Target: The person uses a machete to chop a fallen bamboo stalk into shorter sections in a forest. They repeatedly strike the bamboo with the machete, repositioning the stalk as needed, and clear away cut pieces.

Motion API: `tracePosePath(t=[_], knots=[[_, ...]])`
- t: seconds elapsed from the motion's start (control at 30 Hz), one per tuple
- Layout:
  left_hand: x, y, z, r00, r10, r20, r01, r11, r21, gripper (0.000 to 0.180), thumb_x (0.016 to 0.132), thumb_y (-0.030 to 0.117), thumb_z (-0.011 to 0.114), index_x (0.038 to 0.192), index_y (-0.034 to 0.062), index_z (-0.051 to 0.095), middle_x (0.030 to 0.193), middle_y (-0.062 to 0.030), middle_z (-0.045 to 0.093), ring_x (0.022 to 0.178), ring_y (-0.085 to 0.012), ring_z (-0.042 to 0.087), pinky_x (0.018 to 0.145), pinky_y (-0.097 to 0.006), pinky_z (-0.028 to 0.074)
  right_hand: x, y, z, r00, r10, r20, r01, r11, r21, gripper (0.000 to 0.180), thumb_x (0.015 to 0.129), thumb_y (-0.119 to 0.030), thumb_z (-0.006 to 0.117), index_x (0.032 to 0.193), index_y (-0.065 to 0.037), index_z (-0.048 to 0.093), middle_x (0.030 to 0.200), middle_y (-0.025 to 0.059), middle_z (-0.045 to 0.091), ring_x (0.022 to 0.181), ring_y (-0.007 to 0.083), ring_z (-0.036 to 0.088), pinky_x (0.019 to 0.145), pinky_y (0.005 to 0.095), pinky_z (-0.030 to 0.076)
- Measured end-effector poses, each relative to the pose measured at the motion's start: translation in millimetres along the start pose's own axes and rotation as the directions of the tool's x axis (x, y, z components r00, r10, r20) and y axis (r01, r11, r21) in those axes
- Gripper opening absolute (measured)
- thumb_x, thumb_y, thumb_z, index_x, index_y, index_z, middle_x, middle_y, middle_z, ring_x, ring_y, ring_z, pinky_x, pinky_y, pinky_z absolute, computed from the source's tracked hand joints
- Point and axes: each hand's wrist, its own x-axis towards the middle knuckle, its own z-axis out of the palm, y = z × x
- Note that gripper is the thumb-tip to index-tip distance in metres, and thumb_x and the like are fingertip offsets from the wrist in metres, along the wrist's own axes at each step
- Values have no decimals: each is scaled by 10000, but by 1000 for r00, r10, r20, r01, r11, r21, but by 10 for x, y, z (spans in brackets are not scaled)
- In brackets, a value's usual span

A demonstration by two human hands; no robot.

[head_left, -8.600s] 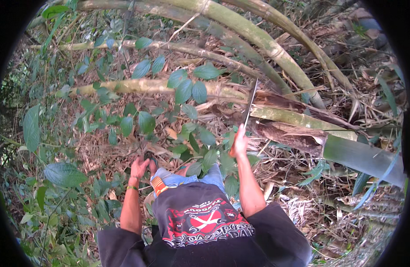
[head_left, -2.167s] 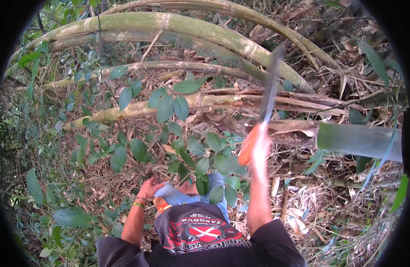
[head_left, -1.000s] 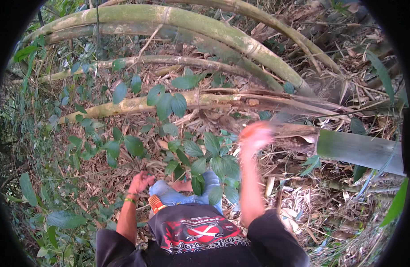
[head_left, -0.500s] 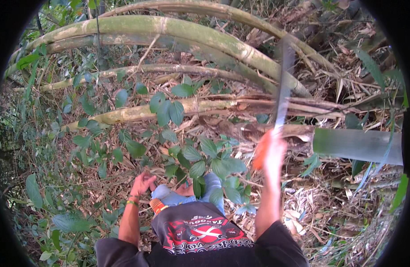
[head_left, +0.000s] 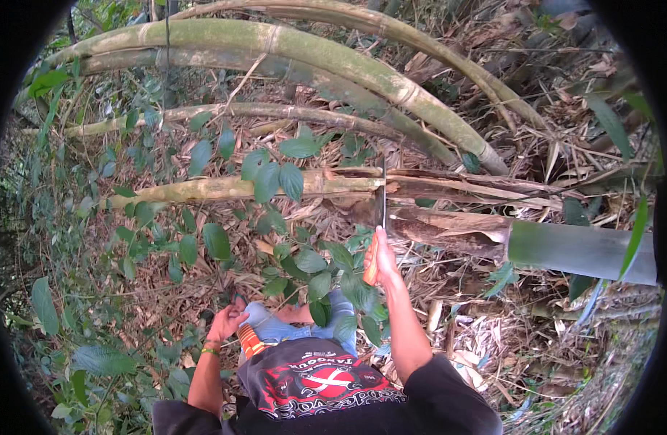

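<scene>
My right hand [head_left: 381,262] is closed round the orange handle of a machete [head_left: 382,206]. Its long blade points away from me and lies across a split, yellowish bamboo stem [head_left: 348,185]. The stem is broken open lengthwise to the right of the blade, with dark, ragged inner walls. My left hand [head_left: 228,321] hangs beside my left thigh, its fingers loosely bent and apart, with nothing visible in them. An orange banded object [head_left: 251,341] sits at my waist next to that wrist; most of it is hidden by my shirt.
Thick green bamboo stems [head_left: 311,58] arch across the far side. A cut grey-green bamboo section [head_left: 580,246] juts in from the right. Leafy plants [head_left: 319,268] grow between me and the split stem. Dry leaves and husks [head_left: 449,326] cover the ground.
The machete has come down and to the left, from raised at the right onto the split stem. My right hand moved left with it. My left hand has dropped slightly.
</scene>
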Motion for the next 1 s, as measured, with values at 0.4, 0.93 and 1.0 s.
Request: tracePosePath(t=[0.4, 0.93, 1.0], knots=[[445, 390, -390, 983, 111, -147, -95, 990, 107, 739, 809, 475, 786, 1271, -65, 582, 1039, -183, 715, 964, -239, 692, 867, -353, 549, 444, 502, 131, 753, -593, -284, 247, 655, -715, 658, 949, -608, 557, 592, -58, 514, 444, 30, 445, 422, 178, 489, 421, 366, 374], [857, 1401, 409, 967, 253, 39, -255, 965, 58, 601, 884, 422, 731, 1250, -40, 612, 1163, -199, 691, 1094, -257, 657, 959, -360, 510, -947, -266, -313, 828, -550, -112, 407, 726, -554, 537, 1031, -507, 458, 713, -88, 564, 582, 0, 528, 546, 110, 538, 506, 286, 413], [968, 1121, 287, 974, 225, 13, -225, 965, 139, 642, 865, 463, 735, 1244, -41, 615, 1176, -209, 687, 1087, -274, 662, 956, -369, 513, -1104, -1070, 205, 623, -779, -63, 706, 596, -382, 521, 1053, -487, 409, 728, -98, 527, 545, 23, 538, 419, 135, 503, 414, 290, 391]])
